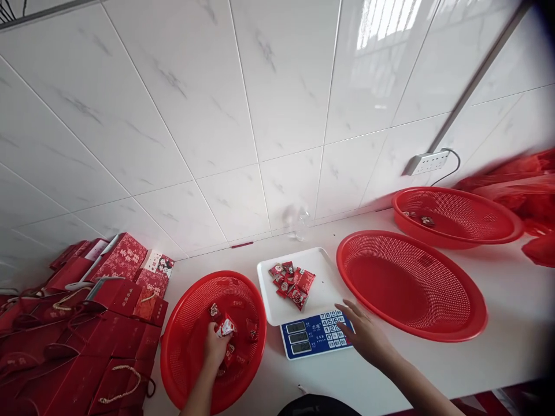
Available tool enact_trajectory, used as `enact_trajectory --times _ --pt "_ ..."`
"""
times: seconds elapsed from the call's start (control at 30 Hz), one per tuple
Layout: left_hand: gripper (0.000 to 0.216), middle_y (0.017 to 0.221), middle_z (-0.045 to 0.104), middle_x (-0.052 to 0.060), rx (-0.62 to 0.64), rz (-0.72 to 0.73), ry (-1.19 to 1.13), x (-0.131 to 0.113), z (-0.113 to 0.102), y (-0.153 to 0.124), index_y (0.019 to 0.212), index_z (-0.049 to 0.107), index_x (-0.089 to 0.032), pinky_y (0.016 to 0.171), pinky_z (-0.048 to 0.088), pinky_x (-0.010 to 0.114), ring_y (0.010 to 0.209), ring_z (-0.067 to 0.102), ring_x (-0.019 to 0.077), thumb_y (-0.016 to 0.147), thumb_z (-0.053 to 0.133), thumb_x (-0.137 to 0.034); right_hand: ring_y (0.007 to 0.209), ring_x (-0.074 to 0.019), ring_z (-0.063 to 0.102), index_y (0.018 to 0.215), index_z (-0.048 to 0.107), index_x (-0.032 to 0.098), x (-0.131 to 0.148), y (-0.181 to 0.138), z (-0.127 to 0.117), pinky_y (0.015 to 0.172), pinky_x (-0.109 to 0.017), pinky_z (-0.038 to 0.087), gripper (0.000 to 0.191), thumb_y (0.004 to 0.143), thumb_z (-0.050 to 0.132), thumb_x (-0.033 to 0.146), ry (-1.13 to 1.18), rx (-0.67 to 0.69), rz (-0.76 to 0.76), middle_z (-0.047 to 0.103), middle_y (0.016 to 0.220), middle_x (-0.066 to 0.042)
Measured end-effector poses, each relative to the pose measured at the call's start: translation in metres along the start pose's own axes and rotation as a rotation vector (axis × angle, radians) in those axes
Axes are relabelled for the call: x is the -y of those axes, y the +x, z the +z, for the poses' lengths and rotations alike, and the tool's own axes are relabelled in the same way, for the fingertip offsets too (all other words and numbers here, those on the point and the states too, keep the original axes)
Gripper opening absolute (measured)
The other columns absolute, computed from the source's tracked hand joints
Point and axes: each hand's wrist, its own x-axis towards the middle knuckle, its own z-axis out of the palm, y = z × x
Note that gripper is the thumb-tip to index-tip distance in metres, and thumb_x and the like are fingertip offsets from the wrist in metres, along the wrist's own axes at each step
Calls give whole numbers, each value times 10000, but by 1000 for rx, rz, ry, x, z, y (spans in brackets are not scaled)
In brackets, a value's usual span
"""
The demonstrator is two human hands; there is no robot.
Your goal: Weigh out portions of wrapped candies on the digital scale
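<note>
My left hand (pixel 215 345) is inside the left red basket (pixel 173 346), its fingers closed on a red-and-white candy packet (pixel 226 328). Several other red packets lie on the basket's bottom around it. My right hand (pixel 362 332) hovers at the right end of the blue keypad (pixel 333 330) of a digital scale, fingers apart and holding nothing; whether a fingertip touches the keys I cannot tell. On the scale's white tray (pixel 271 306) sits a small pile of red candy packets (pixel 292 283).
To the right stand a bare-bottomed red basket (pixel 403 283) and, behind it, another red basket (pixel 459 211) with a few small packets. Red gift boxes (pixel 87 323) crowd the left side. A clear plastic object (pixel 302 224) stands by the tiled wall, and a power strip (pixel 428 163) hangs at right.
</note>
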Motion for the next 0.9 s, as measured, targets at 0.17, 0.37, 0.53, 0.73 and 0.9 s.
enact_trajectory --times 0.17,0.37,0.53,0.73,0.9 --pt "345 748 635 17 17 11 -52 0 1 -9 926 458 -177 634 479 318 713 638 232 609 584 -227 1269 -264 392 1294 469 215 53 23 10 998 -409 377 473 835 435 325 8 83 -161 420 1396 -103" --pt "349 868 656 34 64 112 -104 -10 17 -21 885 515 -182 754 486 306 837 634 216 546 518 -101 1087 -262 531 1218 531 214 89 61 27 902 -372 432 426 795 481 189 40 18 -227 578 1188 -108" --pt "404 941 654 72 100 117 -146 -4 17 -25 920 521 -160 822 481 309 892 627 223 522 518 -89 986 -199 554 1096 588 239 64 55 14 861 -291 450 306 882 371 272 122 -96 -294 602 1054 -75" --pt "527 1143 599 134 162 50 -54 7 21 -26 1058 503 -122 936 418 286 1089 556 233 535 559 -102 1040 -250 513 1121 579 205 -25 52 -40 909 -387 432 394 859 343 381 94 -551 -8 552 1085 -118" --pt "490 1196 557 152 150 76 113 10 31 -22 1132 509 -108 966 380 320 1144 509 241 661 551 -234 1285 -344 296 1260 483 188 -23 67 -37 946 -517 368 492 848 355 425 -145 -454 146 367 1380 -151"
